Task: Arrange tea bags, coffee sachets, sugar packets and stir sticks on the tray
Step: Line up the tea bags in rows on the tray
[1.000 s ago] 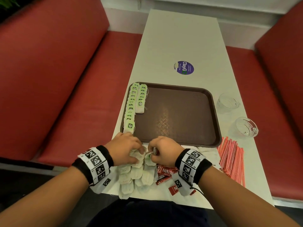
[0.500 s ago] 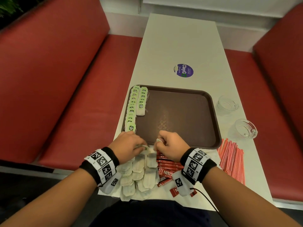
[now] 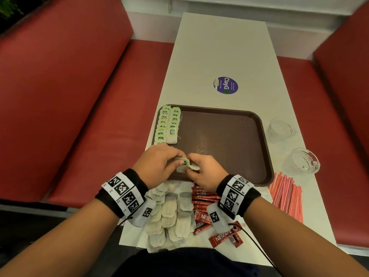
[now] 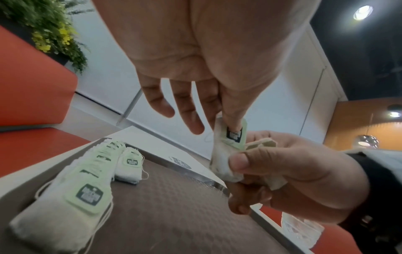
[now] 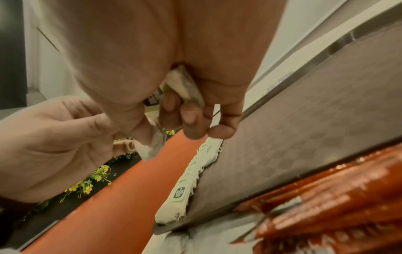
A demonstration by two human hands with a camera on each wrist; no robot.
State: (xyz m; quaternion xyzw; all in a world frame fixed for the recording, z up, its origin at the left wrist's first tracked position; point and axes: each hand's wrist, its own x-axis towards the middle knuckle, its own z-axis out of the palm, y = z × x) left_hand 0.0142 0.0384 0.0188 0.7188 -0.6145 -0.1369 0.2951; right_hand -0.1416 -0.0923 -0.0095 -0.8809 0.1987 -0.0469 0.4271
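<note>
A brown tray (image 3: 229, 136) lies on the white table with two rows of green-tagged tea bags (image 3: 167, 124) along its left side. Above the tray's near edge, my left hand (image 3: 179, 159) pinches a green-tagged tea bag (image 3: 184, 163) between thumb and finger. My right hand (image 3: 192, 167) pinches that bag's lower end and keeps more tea bags (image 4: 264, 145) in its curled fingers. In the left wrist view the pinched tea bag (image 4: 228, 144) hangs between both hands. Loose tea bags (image 3: 169, 210), red coffee sachets (image 3: 203, 198) and red stir sticks (image 3: 287, 194) lie on the table.
Two clear glass cups (image 3: 280, 127) (image 3: 304, 162) stand right of the tray. A purple round sticker (image 3: 225, 85) is on the table beyond it. Red bench seats (image 3: 99, 126) flank the table on both sides. Most of the tray's floor is bare.
Both hands have lifted from the loose tea bag pile and moved forward over the tray's near edge, now holding a green-tagged tea bag between them.
</note>
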